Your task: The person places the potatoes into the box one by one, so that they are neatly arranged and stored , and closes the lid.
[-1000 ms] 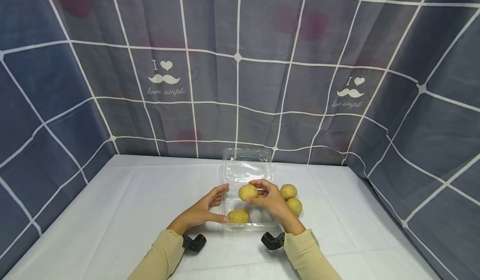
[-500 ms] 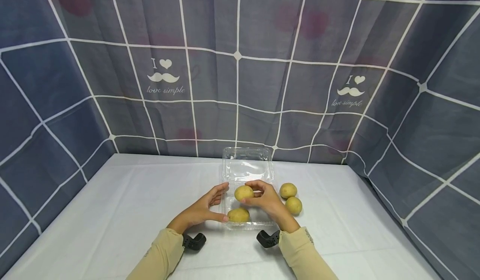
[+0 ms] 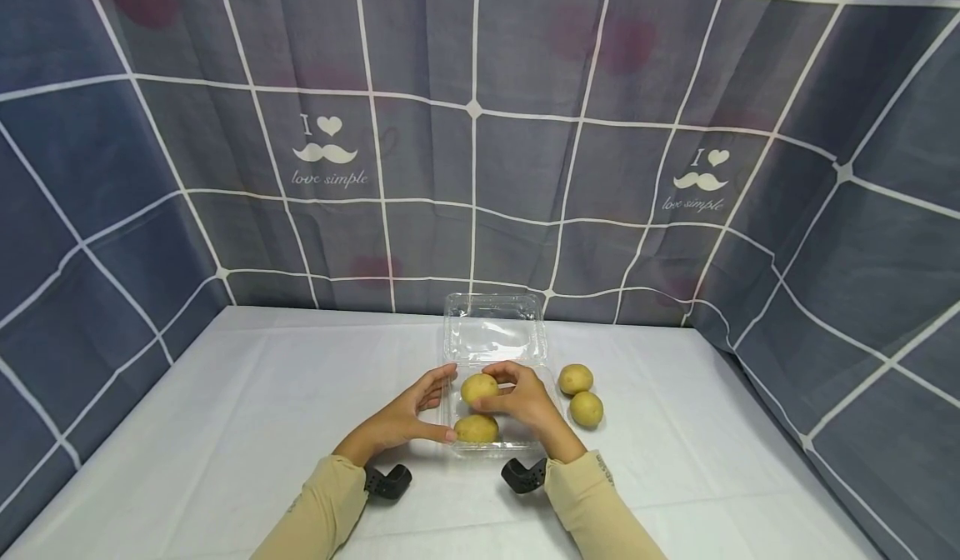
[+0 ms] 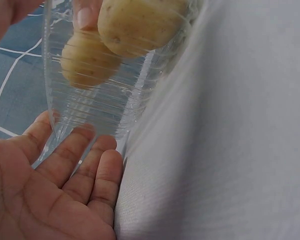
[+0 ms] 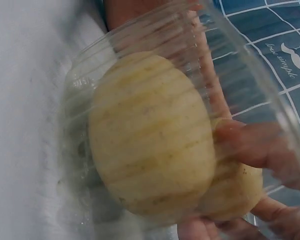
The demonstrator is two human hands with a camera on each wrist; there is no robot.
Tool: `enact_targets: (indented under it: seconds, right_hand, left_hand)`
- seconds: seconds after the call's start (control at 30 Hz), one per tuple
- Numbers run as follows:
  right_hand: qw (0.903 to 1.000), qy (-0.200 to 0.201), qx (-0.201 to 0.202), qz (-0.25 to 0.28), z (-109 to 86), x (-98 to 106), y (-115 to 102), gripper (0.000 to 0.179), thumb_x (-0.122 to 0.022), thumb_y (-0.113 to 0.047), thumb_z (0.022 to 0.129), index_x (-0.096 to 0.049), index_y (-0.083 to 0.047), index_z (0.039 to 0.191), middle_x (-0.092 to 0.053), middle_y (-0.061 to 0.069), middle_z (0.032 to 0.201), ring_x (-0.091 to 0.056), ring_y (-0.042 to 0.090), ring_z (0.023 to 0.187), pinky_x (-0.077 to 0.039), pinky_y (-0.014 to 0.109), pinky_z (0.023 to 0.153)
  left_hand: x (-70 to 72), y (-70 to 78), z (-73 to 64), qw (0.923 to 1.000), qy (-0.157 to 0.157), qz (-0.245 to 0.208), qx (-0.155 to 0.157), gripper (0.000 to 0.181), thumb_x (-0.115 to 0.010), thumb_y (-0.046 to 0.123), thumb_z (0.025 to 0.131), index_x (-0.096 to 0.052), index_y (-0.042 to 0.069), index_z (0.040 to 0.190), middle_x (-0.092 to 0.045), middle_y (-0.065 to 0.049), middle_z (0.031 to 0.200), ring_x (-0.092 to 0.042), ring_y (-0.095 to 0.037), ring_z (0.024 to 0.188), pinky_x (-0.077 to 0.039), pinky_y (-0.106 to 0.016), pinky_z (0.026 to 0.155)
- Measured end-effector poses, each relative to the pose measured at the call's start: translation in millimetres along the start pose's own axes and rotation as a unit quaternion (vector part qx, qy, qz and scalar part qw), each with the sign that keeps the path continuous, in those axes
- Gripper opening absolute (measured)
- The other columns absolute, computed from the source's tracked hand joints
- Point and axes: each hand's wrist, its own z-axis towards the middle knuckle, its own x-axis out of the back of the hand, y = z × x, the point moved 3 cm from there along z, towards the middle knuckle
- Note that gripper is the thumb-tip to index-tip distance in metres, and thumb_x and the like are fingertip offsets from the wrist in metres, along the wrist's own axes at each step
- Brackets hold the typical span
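A clear plastic clamshell container [image 3: 517, 444] stands on the table, its lid [image 3: 495, 340] laid back away from me. One potato [image 3: 477, 429] lies inside near the front left corner; the right wrist view shows it large through the ribbed wall. My right hand [image 3: 525, 399] pinches another potato [image 3: 479, 388] between thumb and fingers, just behind the first one and within the container's walls. My left hand [image 3: 401, 420] is spread along the left side, thumb at the front corner. In the left wrist view its fairly straight fingers [image 4: 65, 155] touch the clear wall.
Two more potatoes, a farther one [image 3: 575, 379] and a nearer one [image 3: 587, 410], lie on the white tablecloth [image 3: 300, 393] just right of the container. A grey-blue checked curtain [image 3: 420, 152] encloses the back and both sides. A black camera mount sits at each wrist.
My right hand has carried its potato left, to just behind the potato lying in the container. My left hand has kept its place at the container's left side.
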Motion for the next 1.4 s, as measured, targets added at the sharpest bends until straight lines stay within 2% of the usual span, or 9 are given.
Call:
enact_targets:
  seconds: [0.17,0.5,0.83,1.07,1.17,1.4]
  right_hand:
    - [0.9992,0.007,-0.009,-0.038,-0.5,-3,-1,0.046,-0.090,-0.001,0.079,-0.073,0.006,0.121,-0.075,0.015,0.112,-0.069,0.026,0.105,-0.062,0.038,0.088]
    - [0.9966,0.001,-0.015,-0.081,2.5,-8,0,0.043,-0.092,-0.003,0.078,-0.073,0.004,0.117,-0.075,0.014,0.106,-0.070,0.027,0.101,-0.063,0.037,0.082]
    - [0.9961,-0.002,-0.021,-0.086,4.1,-10,2,0.042,-0.092,-0.005,0.079,-0.074,0.004,0.116,-0.075,0.013,0.106,-0.070,0.025,0.100,-0.062,0.036,0.082]
    - [0.9965,-0.012,-0.050,-0.066,5.3,-12,5,0.045,-0.091,-0.007,0.082,-0.072,0.005,0.121,-0.073,0.016,0.110,-0.069,0.022,0.090,-0.062,0.030,0.068]
    - [0.9964,-0.015,-0.058,-0.060,5.8,-13,5,0.045,-0.090,-0.007,0.083,-0.072,0.005,0.123,-0.072,0.017,0.112,-0.069,0.022,0.087,-0.061,0.029,0.066]
    - [0.9965,-0.015,-0.053,-0.062,4.5,-12,4,0.045,-0.090,-0.006,0.083,-0.073,0.005,0.123,-0.073,0.016,0.112,-0.069,0.021,0.089,-0.063,0.031,0.067]
  left_hand:
    - [0.0,-0.2,0.5,1.0000,-0.002,0.004,-0.003,0.113,-0.093,0.021,0.088,-0.019,-0.004,0.169,-0.023,-0.033,0.173,-0.025,-0.052,0.159,-0.026,-0.063,0.129]
    - [-0.6,0.7,0.1,1.0000,-0.002,0.005,-0.004,0.112,-0.093,0.021,0.089,-0.019,-0.004,0.169,-0.024,-0.033,0.173,-0.026,-0.052,0.158,-0.026,-0.064,0.129]
    - [-0.4,0.9,0.5,0.9999,-0.001,0.009,0.005,0.112,-0.093,0.022,0.089,-0.019,-0.002,0.170,-0.024,-0.031,0.173,-0.026,-0.051,0.159,-0.026,-0.062,0.129]
    - [-0.5,0.4,-0.1,0.9999,0.000,0.010,0.011,0.112,-0.093,0.023,0.089,-0.020,-0.001,0.170,-0.025,-0.031,0.173,-0.026,-0.050,0.159,-0.028,-0.059,0.130]
    - [-0.2,0.9,0.1,0.9998,0.001,0.013,0.015,0.112,-0.093,0.024,0.088,-0.020,-0.001,0.170,-0.026,-0.030,0.173,-0.027,-0.050,0.159,-0.028,-0.058,0.130]
    - [-0.2,0.3,0.3,0.9999,0.000,0.012,0.003,0.112,-0.093,0.023,0.089,-0.019,-0.002,0.170,-0.025,-0.032,0.172,-0.026,-0.052,0.158,-0.026,-0.063,0.129]
